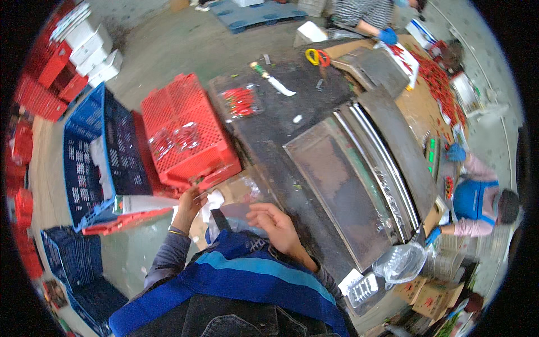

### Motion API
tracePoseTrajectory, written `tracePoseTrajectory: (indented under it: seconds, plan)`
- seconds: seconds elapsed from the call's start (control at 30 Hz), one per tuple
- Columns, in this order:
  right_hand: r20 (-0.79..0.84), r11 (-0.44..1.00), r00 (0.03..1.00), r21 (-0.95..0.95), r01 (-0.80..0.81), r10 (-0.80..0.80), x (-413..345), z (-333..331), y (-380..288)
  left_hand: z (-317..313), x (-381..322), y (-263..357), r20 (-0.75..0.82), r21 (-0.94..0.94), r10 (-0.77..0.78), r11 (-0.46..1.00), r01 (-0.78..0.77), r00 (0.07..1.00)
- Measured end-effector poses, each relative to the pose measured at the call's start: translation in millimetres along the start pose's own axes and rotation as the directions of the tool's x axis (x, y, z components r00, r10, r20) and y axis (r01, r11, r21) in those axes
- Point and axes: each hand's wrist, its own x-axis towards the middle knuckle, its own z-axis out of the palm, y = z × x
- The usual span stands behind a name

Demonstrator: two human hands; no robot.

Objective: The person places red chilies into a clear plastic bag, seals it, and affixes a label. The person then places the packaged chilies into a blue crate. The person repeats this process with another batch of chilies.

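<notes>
My left hand is beside the lower edge of an upturned red plastic crate; its fingers are curled, and whether they grip anything is unclear. My right hand hovers before my blue apron, fingers loosely bent and apart, with no object visible in it. Two clear packs of red peppers lie on the crate. Another pack of red peppers lies on the dark table, near a green-handled knife and scissors with yellow and orange handles. A wrapping machine with a metal plate stands to the right.
Blue crates stand at the left, with white foam boxes behind. Two co-workers in blue gloves work beside a cardboard-covered surface with loose red peppers. Clear plastic trays sit at the table's near right corner.
</notes>
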Motion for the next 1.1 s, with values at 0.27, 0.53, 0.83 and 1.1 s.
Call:
tracePoseTrajectory:
  seconds: [0.27,0.53,0.83,1.1]
  plan:
    - [0.176,0.990,0.982,-0.133,-0.047,0.070,28,69,-8,-96,-73,17,-0.584,-0.163,0.126,0.950,-0.268,0.802]
    - [0.391,0.972,0.905,-0.218,-0.085,0.167,64,131,9,-103,-130,63,-0.653,0.243,0.502,0.848,-0.472,0.567]
    - [0.587,0.922,0.775,-0.386,0.016,0.233,83,175,14,-111,-153,103,-0.582,0.194,0.586,0.774,-0.603,0.564]
    - [0.702,0.875,0.655,-0.466,0.128,0.279,105,177,8,-91,-157,127,-0.568,0.067,0.571,0.750,-0.658,0.593]
